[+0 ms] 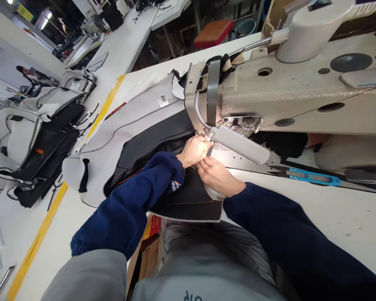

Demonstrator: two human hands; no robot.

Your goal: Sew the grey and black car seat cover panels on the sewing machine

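Observation:
A black and grey seat cover (156, 142) with orange stitching lies across the white table, one edge under the head of a sewing machine (232, 100). My left hand (196, 149) is closed on the cover's edge close to the needle area. Just below it, my right hand (215, 173) pinches the same edge, the fingers of both hands nearly touching. The small lamp (241, 145) on the machine lights this spot and partly covers it. The needle itself is hard to make out. A white barcode label (163, 100) shows on the cover's grey backing.
Blue thread snips (315, 176) lie to the right, below the machine arm. Stacked grey and black covers (34, 138) fill the left side beyond a yellow tape line (39, 240). A red stool (213, 33) stands behind the table. Another person (34, 75) sits far left.

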